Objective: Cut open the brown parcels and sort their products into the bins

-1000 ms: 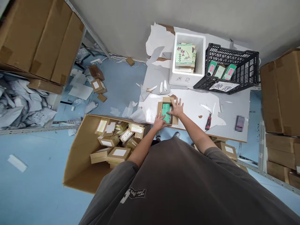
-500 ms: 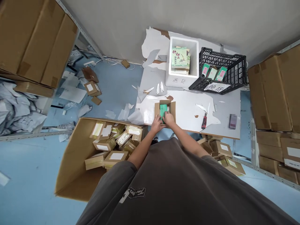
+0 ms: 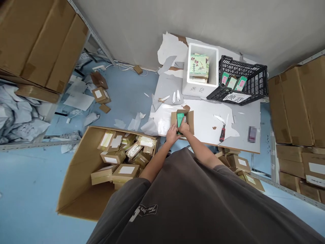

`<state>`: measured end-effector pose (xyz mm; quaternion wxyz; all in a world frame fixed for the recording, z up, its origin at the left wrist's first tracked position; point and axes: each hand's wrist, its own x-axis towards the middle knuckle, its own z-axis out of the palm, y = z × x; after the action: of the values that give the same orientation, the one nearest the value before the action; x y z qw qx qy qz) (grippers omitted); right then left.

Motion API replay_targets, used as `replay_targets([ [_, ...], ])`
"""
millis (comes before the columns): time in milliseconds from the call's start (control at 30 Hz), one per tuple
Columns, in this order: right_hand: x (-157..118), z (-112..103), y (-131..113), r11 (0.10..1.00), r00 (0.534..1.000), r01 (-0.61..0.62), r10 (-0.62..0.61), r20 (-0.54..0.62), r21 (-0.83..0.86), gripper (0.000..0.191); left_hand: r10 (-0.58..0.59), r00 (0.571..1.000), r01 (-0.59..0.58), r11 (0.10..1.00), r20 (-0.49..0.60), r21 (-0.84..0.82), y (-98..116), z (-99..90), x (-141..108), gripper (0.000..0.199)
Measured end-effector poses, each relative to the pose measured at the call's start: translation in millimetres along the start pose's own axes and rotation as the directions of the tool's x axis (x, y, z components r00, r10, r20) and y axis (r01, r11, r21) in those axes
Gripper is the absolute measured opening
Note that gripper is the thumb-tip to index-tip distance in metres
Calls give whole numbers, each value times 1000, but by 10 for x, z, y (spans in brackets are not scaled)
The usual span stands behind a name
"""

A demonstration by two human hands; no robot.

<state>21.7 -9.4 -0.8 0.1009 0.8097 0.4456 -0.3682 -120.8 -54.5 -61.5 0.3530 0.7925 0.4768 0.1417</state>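
Observation:
A small open cardboard box [image 3: 191, 122] stands at the table's front edge with its flaps up. Inside it lies a green box [image 3: 180, 118], partly covered by my hands. My left hand [image 3: 172, 134] is wrapped round the near left side of the cardboard box. My right hand [image 3: 183, 127] reaches into the box, its fingers against the green box; whether they grip it is unclear. To the right on the table [image 3: 203, 108] lies a red and black tool [image 3: 222, 133] beside torn white paper.
Behind are a white foam box [image 3: 200, 89] holding booklets and a black crate [image 3: 243, 67] holding green boxes. A large carton [image 3: 73, 176] of taped parcels stands at the left. Shelves with cartons flank both sides.
The view has shifted slightly. My right hand has moved over the green box, which now looks tilted and lower inside the cardboard box. My left hand remains at the box's left side.

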Motion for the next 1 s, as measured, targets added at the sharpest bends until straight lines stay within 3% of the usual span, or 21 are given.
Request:
replay_targets([
  [267, -360, -485, 202, 998, 968, 65, -67, -241, -15, 122, -196, 980, 196, 980, -31, 16, 207, 34, 186, 104],
  [333, -425, -618, 394, 994, 951, 100, -80, -298, 52, 123, -177, 982, 178, 984, -61, 10, 220, -4, 162, 96],
  [433, -455, -798, 823, 953, 928, 192, -100, -358, 233, 123, -90, 992, 93, 995, -88, 30, 173, -148, 141, 56],
  [500, -433, -873, 1162, 874, 926, 253, -94, -366, 414, 120, -38, 997, 42, 998, -68, 56, 117, -290, 167, 32],
  [567, -390, -894, 1496, 750, 938, 281, -85, -335, 598, 116, -26, 999, 28, 996, -27, 82, 77, -439, 221, 27],
  [667, -296, -836, 1921, 566, 971, 233, -88, -223, 791, 108, 13, 1000, -16, 993, 28, 118, 127, -602, 287, 39],
  [733, -196, -757, 2137, 474, 984, 175, -107, -141, 863, 101, 49, 999, -50, 990, 8, 131, 265, -622, 279, 48],
  [800, -52, -660, 2299, 415, 988, 119, -136, -68, 902, 96, 77, 996, -70, 989, -47, 131, 484, -535, 225, 48],
  [867, 132, -549, 2413, 402, 988, 68, -154, -6, 913, 93, 96, 993, -87, 989, -68, 119, 748, -327, 152, 41],
  [1000, 496, -311, 2550, 449, 989, -7, -131, 74, 894, 88, 148, 977, -158, 986, 155, 50, 1183, 373, 105, 36],
])
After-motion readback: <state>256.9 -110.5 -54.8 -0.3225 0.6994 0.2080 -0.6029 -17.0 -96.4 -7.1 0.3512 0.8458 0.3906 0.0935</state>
